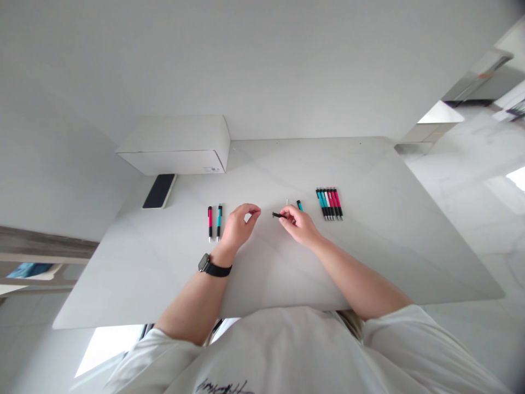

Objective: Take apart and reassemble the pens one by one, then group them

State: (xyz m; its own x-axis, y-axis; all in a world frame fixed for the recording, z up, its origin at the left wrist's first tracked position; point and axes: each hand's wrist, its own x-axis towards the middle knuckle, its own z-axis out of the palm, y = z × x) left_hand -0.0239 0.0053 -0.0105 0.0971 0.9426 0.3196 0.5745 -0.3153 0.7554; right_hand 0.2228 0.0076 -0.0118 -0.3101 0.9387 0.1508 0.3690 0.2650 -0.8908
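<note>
My left hand (241, 225) is above the table with thumb and forefinger pinched together; whatever may be between the tips is too small to make out. My right hand (302, 225) grips a short black pen part (276, 215), its free end pointing at the left hand across a small gap. Just beyond the right fingers lie a teal and black pen piece (299, 205) and a thin pale piece (287, 201), both partly hidden. Beside my left hand, a red pen (210, 223) and a teal pen (219, 222) lie parallel.
To the right, several teal, white and red pens (329, 204) lie in a close row on the white table (394, 235). A long white box (176, 161) stands against the wall at the back left, with a phone (159, 191) lying in front of it.
</note>
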